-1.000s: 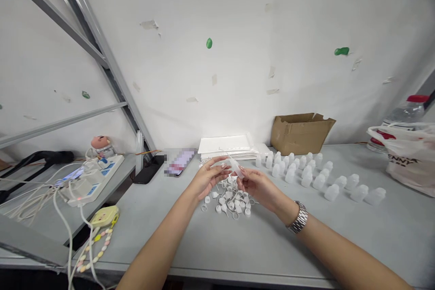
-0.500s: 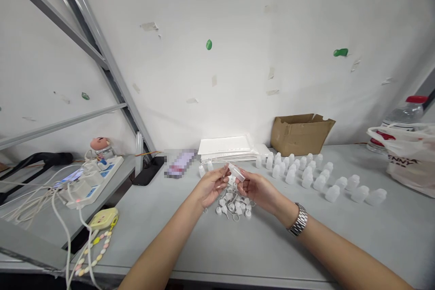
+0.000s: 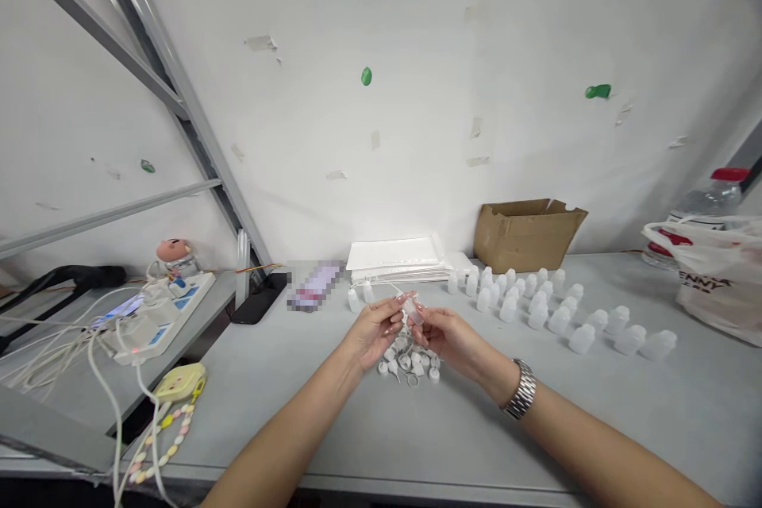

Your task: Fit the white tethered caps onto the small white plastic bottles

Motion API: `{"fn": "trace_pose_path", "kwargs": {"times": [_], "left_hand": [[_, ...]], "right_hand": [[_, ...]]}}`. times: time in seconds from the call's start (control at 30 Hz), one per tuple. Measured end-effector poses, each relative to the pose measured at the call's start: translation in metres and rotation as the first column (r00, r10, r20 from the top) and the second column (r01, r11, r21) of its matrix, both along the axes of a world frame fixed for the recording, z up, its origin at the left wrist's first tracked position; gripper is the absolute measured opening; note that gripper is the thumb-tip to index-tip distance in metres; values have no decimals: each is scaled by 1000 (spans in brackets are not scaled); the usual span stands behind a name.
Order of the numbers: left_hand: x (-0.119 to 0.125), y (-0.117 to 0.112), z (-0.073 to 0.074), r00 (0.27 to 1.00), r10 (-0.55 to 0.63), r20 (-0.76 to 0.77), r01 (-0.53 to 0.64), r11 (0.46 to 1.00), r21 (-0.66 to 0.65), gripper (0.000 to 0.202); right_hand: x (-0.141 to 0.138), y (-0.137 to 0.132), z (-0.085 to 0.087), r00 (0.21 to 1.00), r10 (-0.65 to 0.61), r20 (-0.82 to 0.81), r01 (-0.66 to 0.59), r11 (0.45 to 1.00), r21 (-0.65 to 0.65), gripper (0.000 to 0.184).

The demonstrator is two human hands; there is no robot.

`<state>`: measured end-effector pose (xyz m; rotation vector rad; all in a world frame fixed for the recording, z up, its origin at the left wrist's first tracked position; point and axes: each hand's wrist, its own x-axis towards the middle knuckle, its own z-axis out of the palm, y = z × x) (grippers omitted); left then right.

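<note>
Pinching a small translucent bottle [image 3: 412, 311] (tilted, partly hidden) between left hand [image 3: 375, 331] and right hand [image 3: 449, 335], above a heap of white caps [image 3: 417, 370] on the grey table [image 3: 381, 432]. See similar bottles [image 3: 559, 319] standing farther right, some near a cardboard box [image 3: 529, 240].

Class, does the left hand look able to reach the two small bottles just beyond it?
Probably yes: nothing visible separates the left hand from the two small bottles, though it holds a translucent piece.

Most bottles [image 3: 537, 315] on tbl [image 3: 595, 429], R of cap pile [image 3: 417, 370]; box [image 3: 527, 240] behind them. Prob. a phone [image 3: 317, 286] (blurred) L of paper stack [image 3: 393, 254].
</note>
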<state>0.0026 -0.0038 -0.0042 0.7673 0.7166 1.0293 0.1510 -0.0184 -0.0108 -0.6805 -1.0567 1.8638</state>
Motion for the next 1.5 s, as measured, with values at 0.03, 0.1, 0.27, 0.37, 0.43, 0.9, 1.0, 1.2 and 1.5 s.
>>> {"fn": "trace_pose_path", "kwargs": {"times": [0.03,0.1,0.27,0.37,0.43,0.9,1.0,1.2,1.5], "left_hand": [[0,-1,1,1000,-9,7,9,1000,0,31],[0,-3,4,1000,-22,22,22,1000,4,31],[0,-5,9,992,-44,116,46,999,-9,25],[1,-4,8,991,-46,129,46,999,1,27],[1,-4,6,996,-34,77,32,999,28,32],[-3,0,8,989,11,146,-11,1000,0,14],[-9,5,11,986,108,130,-104,994,-33,16],[-7,6,9,964,266,4,-265,959,104,18],[-3,1,3,977,120,177,-126,992,23,2]], "right_hand": [[-1,0,0,1000,4,-21,-4,1000,-1,24],[-1,0,-1,998,24,-66,-25,1000,-3,23],[-2,-2,3,983,71,-167,-80,996,-46,21],[-2,-2,3,978,110,-176,-121,991,-55,21],[-1,-2,2,979,121,-161,-129,991,-39,21],[1,5,1,975,22,-220,-49,992,-120,17],[5,9,1,975,-31,-218,4,993,-122,16],[8,12,2,978,-57,-199,44,996,-73,15],[-1,1,2,991,-90,95,74,984,165,35]]}}
